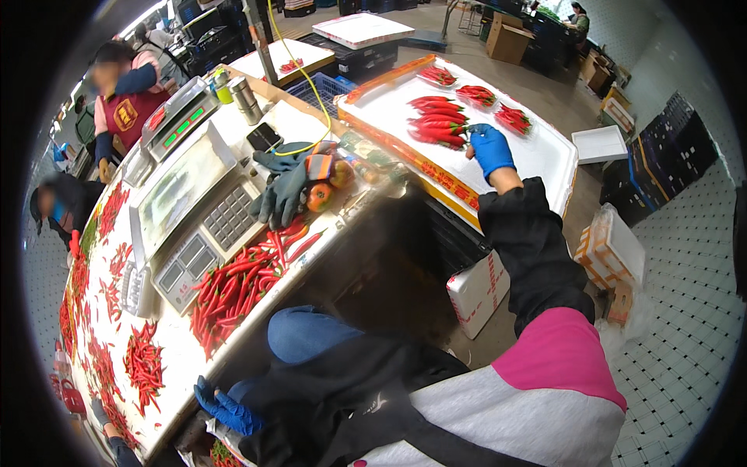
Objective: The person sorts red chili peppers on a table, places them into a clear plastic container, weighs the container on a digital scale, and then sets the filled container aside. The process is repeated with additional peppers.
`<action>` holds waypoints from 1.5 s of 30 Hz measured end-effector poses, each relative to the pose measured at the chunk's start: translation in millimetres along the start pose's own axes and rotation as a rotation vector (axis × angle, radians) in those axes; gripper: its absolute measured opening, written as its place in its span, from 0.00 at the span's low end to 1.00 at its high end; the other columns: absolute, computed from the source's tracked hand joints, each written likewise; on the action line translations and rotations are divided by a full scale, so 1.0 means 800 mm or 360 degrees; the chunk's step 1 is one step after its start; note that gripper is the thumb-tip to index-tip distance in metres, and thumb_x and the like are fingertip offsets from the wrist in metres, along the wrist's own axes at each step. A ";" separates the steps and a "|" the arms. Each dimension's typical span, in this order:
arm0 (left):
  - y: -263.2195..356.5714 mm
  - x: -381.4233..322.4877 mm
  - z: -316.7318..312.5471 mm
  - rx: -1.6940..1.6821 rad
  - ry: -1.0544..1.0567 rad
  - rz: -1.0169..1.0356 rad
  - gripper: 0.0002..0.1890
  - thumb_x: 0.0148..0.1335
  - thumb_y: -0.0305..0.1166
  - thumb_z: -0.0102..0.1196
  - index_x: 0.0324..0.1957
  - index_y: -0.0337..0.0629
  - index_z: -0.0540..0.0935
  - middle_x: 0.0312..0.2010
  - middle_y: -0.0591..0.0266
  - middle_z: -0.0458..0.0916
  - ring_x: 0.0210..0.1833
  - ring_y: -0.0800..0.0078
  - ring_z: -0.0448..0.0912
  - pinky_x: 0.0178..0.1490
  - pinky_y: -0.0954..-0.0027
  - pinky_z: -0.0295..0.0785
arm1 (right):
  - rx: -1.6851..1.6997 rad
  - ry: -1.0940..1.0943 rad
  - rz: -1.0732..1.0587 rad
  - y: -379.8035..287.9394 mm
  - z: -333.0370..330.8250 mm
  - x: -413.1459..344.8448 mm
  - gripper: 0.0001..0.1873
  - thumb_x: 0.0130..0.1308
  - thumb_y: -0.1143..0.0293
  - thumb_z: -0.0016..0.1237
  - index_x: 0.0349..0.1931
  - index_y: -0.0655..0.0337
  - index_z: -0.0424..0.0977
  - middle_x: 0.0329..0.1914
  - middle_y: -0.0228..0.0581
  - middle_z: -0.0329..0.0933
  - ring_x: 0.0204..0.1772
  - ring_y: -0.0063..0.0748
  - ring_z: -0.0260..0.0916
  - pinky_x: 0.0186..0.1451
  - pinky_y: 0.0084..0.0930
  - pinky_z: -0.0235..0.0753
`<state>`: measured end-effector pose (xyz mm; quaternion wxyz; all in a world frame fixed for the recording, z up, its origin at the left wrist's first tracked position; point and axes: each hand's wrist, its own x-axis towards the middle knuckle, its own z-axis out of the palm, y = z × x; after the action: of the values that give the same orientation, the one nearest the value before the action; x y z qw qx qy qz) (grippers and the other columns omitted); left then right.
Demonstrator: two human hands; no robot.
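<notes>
My right hand (492, 150), in a blue glove with a bare thumb tip, reaches over a white foam tray (540, 169). Its fingers are at the stem ends of a row of large red chili peppers (437, 121); whether they grip one is unclear. Behind the row sit wrapped packs of red chilies, one (439, 76) at the back, another (477, 96) in the middle and a third (513, 119) nearest my hand. Low beside the table edge, my left hand (229, 407), also blue-gloved, has loosely bent fingers and nothing visible in it.
On the white table (181, 370) are a weighing scale (201, 233), a loose chili heap (233, 292), grey work gloves (283, 187), a tomato (320, 197), a phone (264, 138) and a steel flask (245, 100). A yellow cord (318, 96) hangs down. Co-workers (131, 111) stand across the table.
</notes>
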<state>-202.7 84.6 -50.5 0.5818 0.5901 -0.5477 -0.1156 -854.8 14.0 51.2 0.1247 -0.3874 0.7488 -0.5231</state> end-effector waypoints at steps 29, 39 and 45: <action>0.047 0.004 0.014 0.0474 -0.0295 -0.0035 0.22 0.64 0.31 0.38 0.59 0.35 0.57 0.58 0.51 0.61 0.61 0.62 0.59 0.64 0.64 0.49 | -0.2022 0.0052 0.1125 0.297 -0.287 0.123 0.14 0.58 0.63 0.42 0.41 0.59 0.72 0.40 0.41 0.72 0.44 0.39 0.71 0.44 0.34 0.73; 0.048 0.004 0.021 0.0462 -0.0289 -0.0058 0.21 0.64 0.31 0.38 0.58 0.36 0.59 0.57 0.52 0.62 0.60 0.62 0.59 0.63 0.65 0.51 | -0.1226 0.0310 0.1128 0.285 -0.289 0.111 0.12 0.56 0.64 0.44 0.37 0.61 0.72 0.32 0.40 0.73 0.37 0.38 0.72 0.39 0.34 0.74; 0.046 0.004 0.022 0.0263 -0.0223 -0.0038 0.21 0.63 0.29 0.40 0.57 0.36 0.60 0.57 0.53 0.63 0.59 0.63 0.61 0.62 0.65 0.52 | 0.0359 0.0657 0.1140 0.239 -0.278 0.087 0.11 0.56 0.65 0.44 0.34 0.62 0.72 0.27 0.39 0.73 0.33 0.38 0.73 0.36 0.34 0.75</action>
<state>-234.2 82.8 -24.1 0.4901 0.6329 -0.5876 -0.1179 -1119.0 146.3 -8.3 0.1876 0.0260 0.7834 -0.5920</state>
